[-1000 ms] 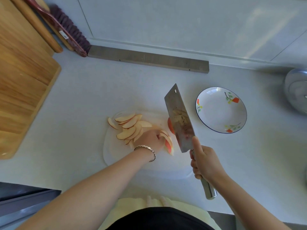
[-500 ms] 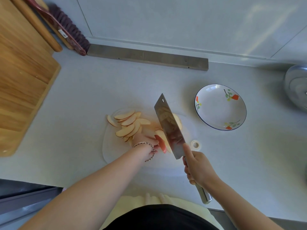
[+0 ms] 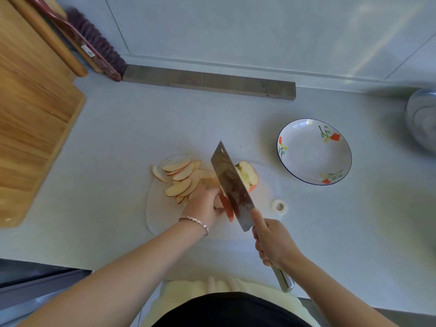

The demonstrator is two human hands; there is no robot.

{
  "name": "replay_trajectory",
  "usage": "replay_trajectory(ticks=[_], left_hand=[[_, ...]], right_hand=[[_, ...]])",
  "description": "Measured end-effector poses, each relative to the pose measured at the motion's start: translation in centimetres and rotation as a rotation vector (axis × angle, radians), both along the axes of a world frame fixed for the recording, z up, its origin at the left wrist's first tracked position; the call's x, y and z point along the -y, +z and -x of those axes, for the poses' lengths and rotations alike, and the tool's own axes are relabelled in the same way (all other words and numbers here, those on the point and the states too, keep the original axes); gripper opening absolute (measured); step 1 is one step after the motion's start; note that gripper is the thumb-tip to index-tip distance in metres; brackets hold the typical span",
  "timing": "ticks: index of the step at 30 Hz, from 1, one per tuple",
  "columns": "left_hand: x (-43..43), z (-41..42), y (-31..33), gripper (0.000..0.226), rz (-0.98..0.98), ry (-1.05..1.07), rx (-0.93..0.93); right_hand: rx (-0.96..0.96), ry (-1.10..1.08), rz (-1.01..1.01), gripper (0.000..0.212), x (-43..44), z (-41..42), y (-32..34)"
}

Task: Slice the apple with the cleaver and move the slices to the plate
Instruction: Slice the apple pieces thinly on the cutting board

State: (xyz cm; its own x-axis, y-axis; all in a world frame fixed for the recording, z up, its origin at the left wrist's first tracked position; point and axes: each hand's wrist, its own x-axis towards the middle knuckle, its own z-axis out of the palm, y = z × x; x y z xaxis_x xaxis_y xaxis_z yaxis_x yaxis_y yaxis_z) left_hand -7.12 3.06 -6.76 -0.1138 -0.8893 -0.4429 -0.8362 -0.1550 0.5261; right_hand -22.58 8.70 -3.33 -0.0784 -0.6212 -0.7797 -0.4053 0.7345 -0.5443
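Observation:
On a pale translucent cutting board (image 3: 165, 220) lies a fan of several thin apple slices (image 3: 180, 178). My left hand (image 3: 204, 204) holds a red-skinned apple piece (image 3: 227, 207) against the board, fingers curled over it. My right hand (image 3: 274, 241) grips the steel handle of the cleaver (image 3: 232, 187), forefinger laid along the blade's back. The blade stands on the apple piece right beside my left fingers. Behind the blade sits the cored apple remainder (image 3: 247, 174), cut face up. The white floral plate (image 3: 313, 152) stands to the right with nothing in it.
A small roll of tape (image 3: 279, 206) lies just right of the board. A large wooden board (image 3: 30, 109) and a rolling pin (image 3: 52, 41) fill the left side, a brush (image 3: 94, 41) and a grey bar (image 3: 207, 82) line the wall, and a metal vessel (image 3: 422, 119) sits far right.
The cleaver came down from a raised position and shifted left onto the apple piece. The apple remainder behind the blade has come into view. My left hand stays on the piece.

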Motion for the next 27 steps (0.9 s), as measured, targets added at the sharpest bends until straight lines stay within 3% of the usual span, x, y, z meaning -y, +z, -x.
replay_trajectory(ticks=[4,7,11,15,17,21,24,27], left_hand=[[0.1,-1.2,-0.3,0.032,0.261,-0.517,0.183],[0.9,-1.3,-1.2,0.040,0.408,-0.664,0.290],[0.9,-1.1,-1.3,0.031,0.544,-0.880,0.357],[0.9,-0.8,-2.2,0.011,0.650,-0.849,0.375],[0.8,-0.8,-2.4,0.019,0.672,-0.857,0.386],[-0.4,-1.5,-1.1,0.032,0.461,-0.708,0.333],[-0.7,-2.4,-0.2,0.018,0.296,-0.440,0.260],[-0.5,-2.6,-0.6,0.037,0.184,-0.471,0.327]], right_hand=[[-0.024,-0.024,0.020,0.052,0.4,0.6,0.3],[-0.026,-0.041,0.026,0.052,0.6,1.2,0.6],[0.003,-0.063,0.037,0.051,0.7,1.1,0.9],[0.005,-0.061,0.047,0.052,0.7,1.0,1.1],[0.010,-0.066,0.041,0.053,0.7,1.0,1.1],[0.042,-0.089,0.004,0.053,0.6,0.8,1.1],[0.080,-0.090,-0.019,0.051,0.3,0.0,0.7],[0.082,-0.063,-0.034,0.050,0.0,-1.0,0.1]])
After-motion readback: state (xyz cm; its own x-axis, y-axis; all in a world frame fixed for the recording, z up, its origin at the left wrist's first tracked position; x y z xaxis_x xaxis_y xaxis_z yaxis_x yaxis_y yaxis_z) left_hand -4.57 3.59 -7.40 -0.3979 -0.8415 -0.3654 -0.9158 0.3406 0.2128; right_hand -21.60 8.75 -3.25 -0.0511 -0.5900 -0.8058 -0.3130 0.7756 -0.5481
